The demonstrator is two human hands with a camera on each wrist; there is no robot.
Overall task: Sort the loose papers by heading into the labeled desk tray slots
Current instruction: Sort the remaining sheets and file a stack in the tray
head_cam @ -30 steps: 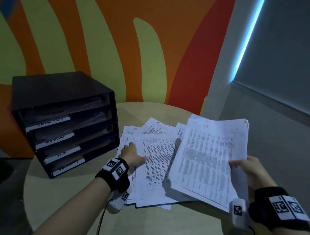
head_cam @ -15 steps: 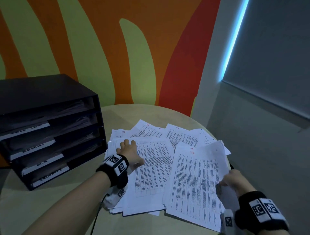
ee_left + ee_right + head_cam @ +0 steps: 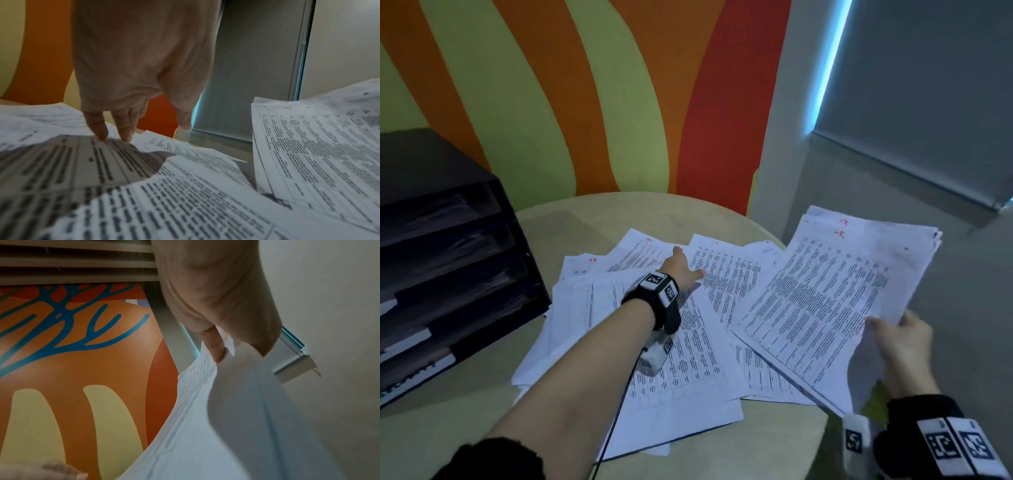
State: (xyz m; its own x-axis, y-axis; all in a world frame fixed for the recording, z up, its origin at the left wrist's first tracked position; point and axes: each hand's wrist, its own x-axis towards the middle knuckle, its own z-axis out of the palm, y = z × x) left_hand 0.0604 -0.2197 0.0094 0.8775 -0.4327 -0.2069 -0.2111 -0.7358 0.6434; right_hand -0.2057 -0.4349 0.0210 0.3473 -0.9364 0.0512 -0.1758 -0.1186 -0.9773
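Loose printed papers [image 3: 681, 346] with red handwritten headings lie fanned over the round table. My left hand [image 3: 681, 265] reaches across them, its straight fingertips [image 3: 100, 131] pressing a sheet near the far side of the pile [image 3: 164, 186]. My right hand [image 3: 900, 342] pinches the near right corner of a thick stack of sheets [image 3: 835, 301], held tilted above the table's right edge; the same stack [image 3: 205, 418] shows from below in the right wrist view. The black desk tray [image 3: 448, 260] with several labelled slots stands at the left.
The round beige table [image 3: 465, 404] has bare surface near the front left. A striped orange and green wall [image 3: 585, 102] rises behind it. At the right are a grey wall and a window blind [image 3: 928, 85].
My left hand has moved from the near sheet to the far side of the pile. My right hand has lifted its stack and swung it to the right. The view has shifted right.
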